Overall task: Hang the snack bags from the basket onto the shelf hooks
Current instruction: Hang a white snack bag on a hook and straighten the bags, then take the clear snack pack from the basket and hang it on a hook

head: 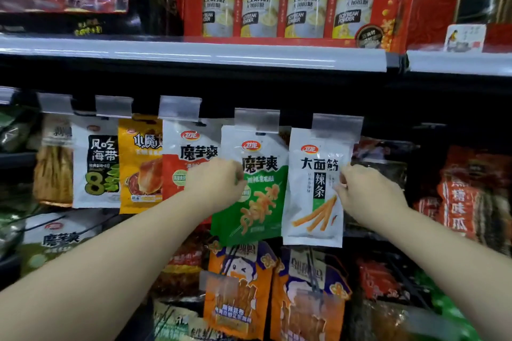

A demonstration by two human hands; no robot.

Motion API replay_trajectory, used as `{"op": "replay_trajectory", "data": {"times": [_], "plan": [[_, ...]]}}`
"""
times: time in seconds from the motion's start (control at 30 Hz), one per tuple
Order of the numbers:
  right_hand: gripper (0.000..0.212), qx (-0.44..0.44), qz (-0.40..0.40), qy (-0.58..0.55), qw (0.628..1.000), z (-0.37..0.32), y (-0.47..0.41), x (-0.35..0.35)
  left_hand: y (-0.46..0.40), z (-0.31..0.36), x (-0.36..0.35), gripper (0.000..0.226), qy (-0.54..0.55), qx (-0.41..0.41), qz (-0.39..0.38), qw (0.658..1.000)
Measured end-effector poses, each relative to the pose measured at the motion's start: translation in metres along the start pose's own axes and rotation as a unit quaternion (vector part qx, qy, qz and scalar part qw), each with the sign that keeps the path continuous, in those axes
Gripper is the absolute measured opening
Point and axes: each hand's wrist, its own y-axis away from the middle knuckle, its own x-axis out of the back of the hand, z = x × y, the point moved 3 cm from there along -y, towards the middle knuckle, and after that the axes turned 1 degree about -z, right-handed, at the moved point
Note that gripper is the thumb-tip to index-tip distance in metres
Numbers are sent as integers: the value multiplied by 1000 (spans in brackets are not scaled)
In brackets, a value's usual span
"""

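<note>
On hooks, both hands [214, 180] grip 卫龙 bags [318, 188].

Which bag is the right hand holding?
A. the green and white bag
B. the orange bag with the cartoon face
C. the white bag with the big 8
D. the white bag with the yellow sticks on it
D: the right hand pinches the right edge of the white bag with the yellow sticks, hanging beside the green and white bag.

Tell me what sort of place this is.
Most likely a grocery shop aisle: snack bags such as the green bag hang from hooks with clear price tag holders, and boxed soybean powder sits on the shelf above.
</note>
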Motion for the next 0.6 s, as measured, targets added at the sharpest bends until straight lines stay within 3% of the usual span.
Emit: {"op": "replay_trajectory", "data": {"times": [0.07, 0.17, 0.4, 0.6], "plan": [[19, 43, -16, 64, 997, -30, 14, 1, 21, -17, 7, 24, -114, -48, 19, 992], [26, 94, -41, 99, 990, -82, 36, -7, 54, -57, 12, 28, -201, -75, 3, 977], [30, 207, -97, 94, 969, -212, 105, -73, 146, -182, -12, 25, -228, -78, -148, 959], [27, 283, -244, 71, 925, -298, 179, -190, 252, -255, -99, 23, -228, -66, -253, 938]]}}
